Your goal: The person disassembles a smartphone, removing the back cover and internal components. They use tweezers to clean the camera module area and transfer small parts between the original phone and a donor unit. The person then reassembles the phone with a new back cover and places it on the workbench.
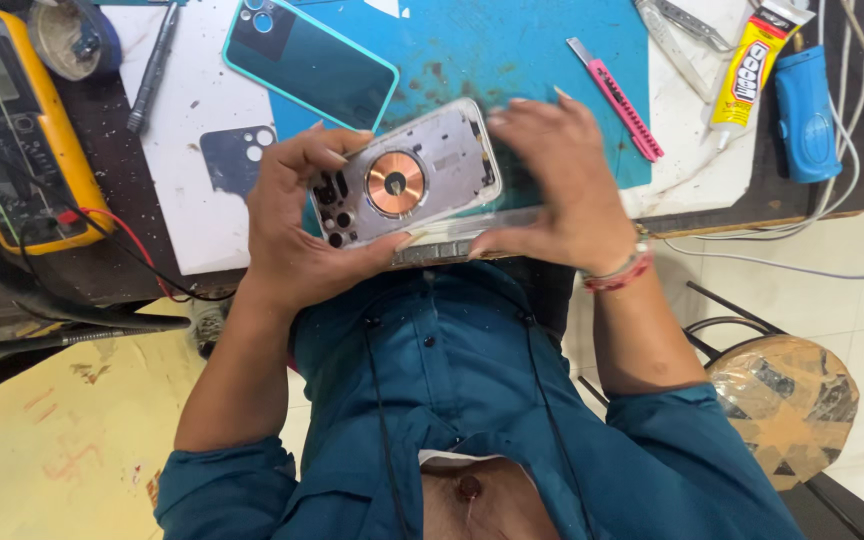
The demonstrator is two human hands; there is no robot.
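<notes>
- Phone housing (407, 180) is held by both hands just above the near table edge, over a blue mat (512, 50). Its inside faces up and shows a copper coil ring.
- Far left: a yellow multimeter (12, 130) with red and black leads lies well apart from the hands.
- A teal back cover (307, 60) lies flat on the table, beyond the left hand.
- A dark cutout sheet (237, 155) lies on the white board, just beside the left hand.
- Left hand (292, 230) grips the camera end of the housing, fingers curled over the top edge and thumb under the lower edge.
- Right hand (562, 190) grips the other end, fingers spread over the edge and thumb along the bottom rim.
- Step, as I judge it: the housing is being held up for checking or edge pressing, with no tool in either hand.
- A next move calls for a steady two-hand grip and keeping fingers off the coil.
- Right: pink cutter (617, 100) and glue tube (752, 65) lie untouched, near the right hand.
</notes>
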